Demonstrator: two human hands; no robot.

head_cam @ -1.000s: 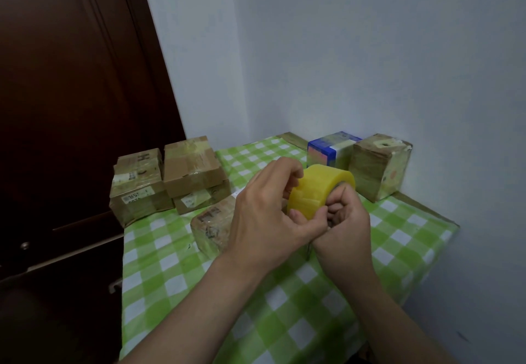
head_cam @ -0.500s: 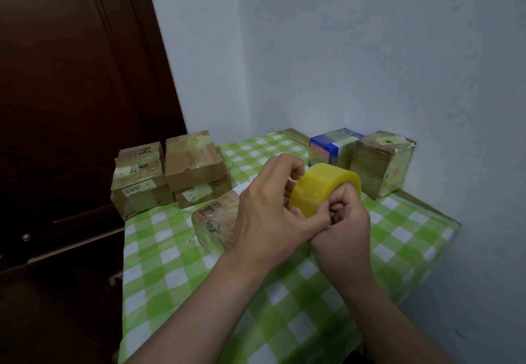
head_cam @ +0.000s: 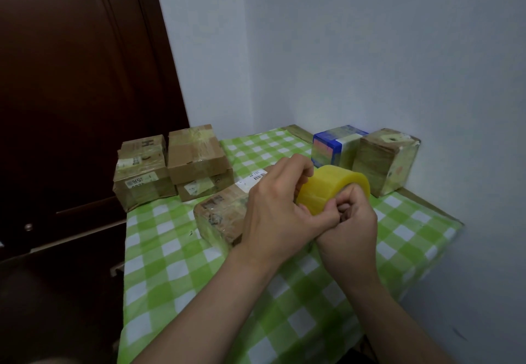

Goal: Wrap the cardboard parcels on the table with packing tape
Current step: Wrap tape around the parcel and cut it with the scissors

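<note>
1. A yellow tape roll [head_cam: 327,193] was held up by both hands over the middle of the table [head_cam: 170,272], which had a green-checked cloth.
2. The left hand [head_cam: 273,215] gripped the roll's left end, fingers curled over it.
3. The right hand [head_cam: 351,230] pinched the roll's near face with bent fingers.
4. A cardboard parcel [head_cam: 220,218] lay near the table's middle, just beneath the left hand.
5. A labelled box [head_cam: 142,184] and a taped box [head_cam: 196,158] stood side by side at the far left edge.
6. A blue box [head_cam: 327,147] and a brown cube [head_cam: 387,164] stood in the far right corner.
</note>
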